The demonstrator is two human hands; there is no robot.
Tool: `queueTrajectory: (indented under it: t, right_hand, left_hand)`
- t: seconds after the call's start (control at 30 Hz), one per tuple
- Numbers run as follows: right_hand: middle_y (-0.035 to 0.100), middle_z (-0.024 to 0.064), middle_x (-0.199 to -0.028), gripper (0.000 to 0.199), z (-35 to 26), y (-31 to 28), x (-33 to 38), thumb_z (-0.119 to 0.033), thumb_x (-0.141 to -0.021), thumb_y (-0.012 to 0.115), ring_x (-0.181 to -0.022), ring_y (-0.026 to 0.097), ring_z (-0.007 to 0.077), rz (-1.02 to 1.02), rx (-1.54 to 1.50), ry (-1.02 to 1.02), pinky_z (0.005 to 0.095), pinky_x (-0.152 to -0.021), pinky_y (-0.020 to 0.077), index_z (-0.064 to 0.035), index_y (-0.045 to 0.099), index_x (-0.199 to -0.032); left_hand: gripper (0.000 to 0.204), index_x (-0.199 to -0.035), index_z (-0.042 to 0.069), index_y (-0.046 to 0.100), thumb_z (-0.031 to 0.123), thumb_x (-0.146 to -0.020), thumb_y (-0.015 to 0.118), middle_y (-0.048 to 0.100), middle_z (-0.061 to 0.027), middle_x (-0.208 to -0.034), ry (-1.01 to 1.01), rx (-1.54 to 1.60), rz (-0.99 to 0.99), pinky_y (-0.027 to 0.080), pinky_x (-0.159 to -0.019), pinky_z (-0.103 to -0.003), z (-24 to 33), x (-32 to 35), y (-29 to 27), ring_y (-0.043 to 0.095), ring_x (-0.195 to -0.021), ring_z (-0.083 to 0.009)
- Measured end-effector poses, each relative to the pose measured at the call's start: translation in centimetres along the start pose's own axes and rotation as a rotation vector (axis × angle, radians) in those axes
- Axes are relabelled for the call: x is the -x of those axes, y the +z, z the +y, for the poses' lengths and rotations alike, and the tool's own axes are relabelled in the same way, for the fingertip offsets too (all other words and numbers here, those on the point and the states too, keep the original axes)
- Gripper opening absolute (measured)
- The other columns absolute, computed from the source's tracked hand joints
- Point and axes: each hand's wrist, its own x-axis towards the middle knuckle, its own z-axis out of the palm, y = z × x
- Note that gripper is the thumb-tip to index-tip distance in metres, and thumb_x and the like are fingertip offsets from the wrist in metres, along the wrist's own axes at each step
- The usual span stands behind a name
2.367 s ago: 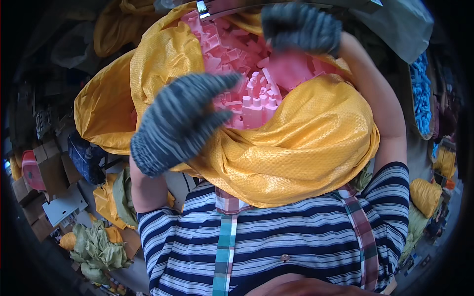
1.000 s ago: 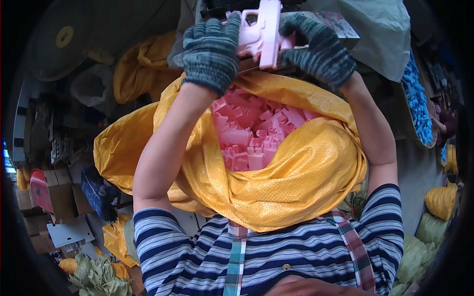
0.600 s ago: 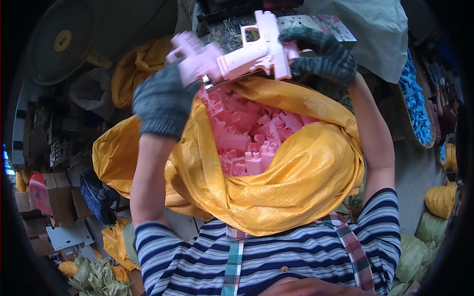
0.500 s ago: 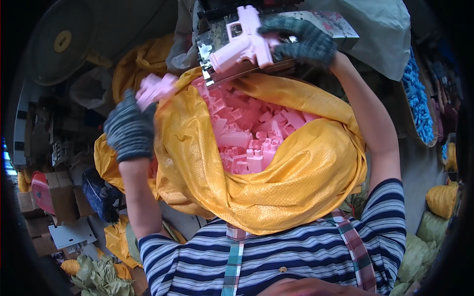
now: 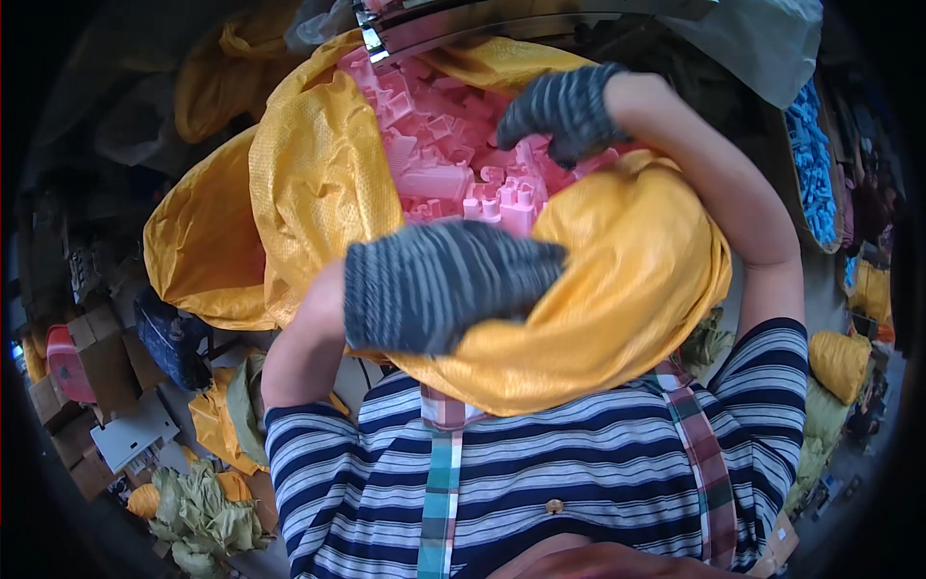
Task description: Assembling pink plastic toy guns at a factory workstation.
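Yellow woven sack (image 5: pixel 617 289) fills our view, its mouth folded wide and its coarse plastic weave crinkled into soft rolls. Half a second ago our right hand was up high gripping a pink gun-shaped moulding and our left hand was out to the side with a small pink piece; now both are back down at the sack and we see neither piece in our grip. Our left hand (image 5: pixel 434 285), in a grey striped knit glove, lies across the near rim of the sack, fingers curled loosely toward the right over the fabric; whether it pinches the cloth we cannot tell. Our right hand (image 5: pixel 564 111), gloved the same, dips into the pile of pink plastic parts (image 5: pixel 453 164), fingers bent down among them, and we cannot tell if it has closed on one. The parts are hard, blocky and studded, heaped at all angles with no common direction. The sack's opening faces up at us, its long axis running away from our chest. A metal edge (image 5: pixel 424 34) sits at the far rim. Cardboard boxes (image 5: pixel 87 405) crowd the floor at the left.
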Motion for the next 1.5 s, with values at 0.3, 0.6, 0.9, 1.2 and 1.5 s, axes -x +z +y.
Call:
queueTrajectory:
  t: [0.3, 0.6, 0.9, 1.2, 1.5]
  right_hand:
    - [0.056, 0.008, -0.111, 0.037, 1.2, 4.7, -3.5, -0.004, -0.067, 0.063, -0.098, 0.057, 0.0268, 0.016, 0.192, -0.164, 0.0363, -0.082, 0.0461, -0.0138, 0.061, -0.103]
    - [0.062, 0.0134, -0.088, 0.038, 0.8, -3.6, 10.6, -0.01, -0.071, 0.073, -0.079, 0.06, 0.0232, 0.908, -0.092, -0.199, 0.0327, -0.071, 0.0496, -0.0008, 0.056, -0.103]
    - [0.055, 0.0137, -0.113, 0.057, -0.8, -3.0, 7.5, -0.018, -0.079, 0.069, -0.107, 0.052, 0.0225, 1.04, -0.758, -0.404, 0.0364, -0.091, 0.044, -0.002, 0.042, -0.126]
    - [0.055, 0.0134, -0.107, 0.033, 1.5, -2.4, 6.7, -0.003, -0.066, 0.072, -0.099, 0.055, 0.029, 0.978, -0.206, -0.341, 0.0354, -0.086, 0.0452, -0.004, 0.056, -0.095]
    - [0.062, 0.0067, -0.101, 0.029, 5.0, -1.2, 10.0, -0.007, -0.074, 0.071, -0.095, 0.058, 0.0153, 1.027, -0.506, -0.04, 0.0308, -0.086, 0.0471, -0.0069, 0.06, -0.101]
  left_hand:
    - [0.045, -0.121, 0.005, 0.053, 0.025, -0.081, 0.061, 0.058, -0.013, -0.114, -0.173, -0.128, -0.099, 0.041, -0.094, -0.038, 2.3, -0.2, -0.4, 0.055, -0.107, -0.0263]
    - [0.055, -0.129, 0.004, 0.044, 0.018, -0.081, 0.067, 0.051, -0.0082, -0.125, -0.368, -0.21, 0.639, 0.033, -0.101, -0.035, -2.0, 0.9, -4.4, 0.047, -0.117, -0.0207]
    - [0.033, -0.107, 0.001, 0.059, 0.023, -0.084, 0.064, 0.061, -0.0026, -0.089, -0.381, 0.841, 0.837, 0.047, -0.074, -0.024, -2.7, -0.5, -5.8, 0.057, -0.081, -0.0087]
    - [0.021, -0.102, 0.001, 0.061, 0.016, -0.088, 0.056, 0.064, -0.0034, -0.087, -0.275, -0.218, 0.498, 0.048, -0.063, -0.025, -5.8, -1.3, -10.3, 0.059, -0.074, -0.0116]
    - [0.05, -0.119, 0.007, 0.05, 0.039, -0.082, 0.056, 0.059, -0.0186, -0.11, -0.797, -0.979, 0.307, 0.044, -0.087, -0.041, -6.7, -9.0, -14.0, 0.057, -0.102, -0.0329]
